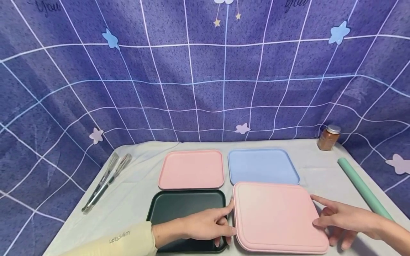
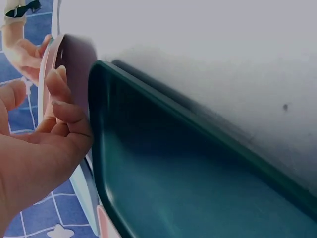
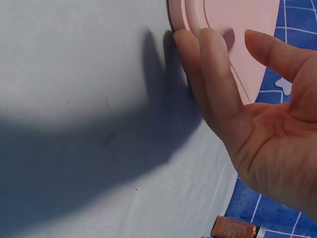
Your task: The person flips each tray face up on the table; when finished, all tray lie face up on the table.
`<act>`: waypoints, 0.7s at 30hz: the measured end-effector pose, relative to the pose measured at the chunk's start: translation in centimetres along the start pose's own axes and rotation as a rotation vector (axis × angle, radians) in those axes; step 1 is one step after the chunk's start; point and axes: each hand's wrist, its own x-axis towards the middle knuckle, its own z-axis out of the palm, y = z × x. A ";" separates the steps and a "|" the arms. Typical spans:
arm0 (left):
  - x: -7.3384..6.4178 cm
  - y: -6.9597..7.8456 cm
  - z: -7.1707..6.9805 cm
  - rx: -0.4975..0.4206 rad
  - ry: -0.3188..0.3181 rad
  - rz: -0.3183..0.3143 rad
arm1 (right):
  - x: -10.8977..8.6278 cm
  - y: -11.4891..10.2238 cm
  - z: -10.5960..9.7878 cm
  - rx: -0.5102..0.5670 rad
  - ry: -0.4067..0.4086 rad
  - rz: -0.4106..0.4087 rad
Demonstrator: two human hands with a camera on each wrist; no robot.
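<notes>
A pink cutting board (image 1: 278, 217) with rounded corners and a groove near its rim lies at the front right, its far edge overlapping the blue tray's front. My left hand (image 1: 209, 222) grips its left edge with bent fingers, above the right side of a dark green tray (image 1: 185, 202). At the board's right edge, my right hand (image 1: 349, 218) holds on with its fingertips. The right wrist view shows two fingers at the rim of the board (image 3: 233, 17). In the left wrist view, the fingertips partly hide the board's edge (image 2: 49, 59).
Behind are a pink tray (image 1: 192, 169) and a blue tray (image 1: 262, 165). Metal tongs (image 1: 107, 181) lie at the left. A brown spice jar (image 1: 328, 138) stands at the back right, near a green roll (image 1: 365, 188). A purple cloth (image 1: 205, 89) hangs behind the table.
</notes>
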 end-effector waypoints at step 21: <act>-0.3 2.4 -0.4 -0.027 0.212 0.051 | 0.6 -0.9 1.7 0.010 0.002 0.021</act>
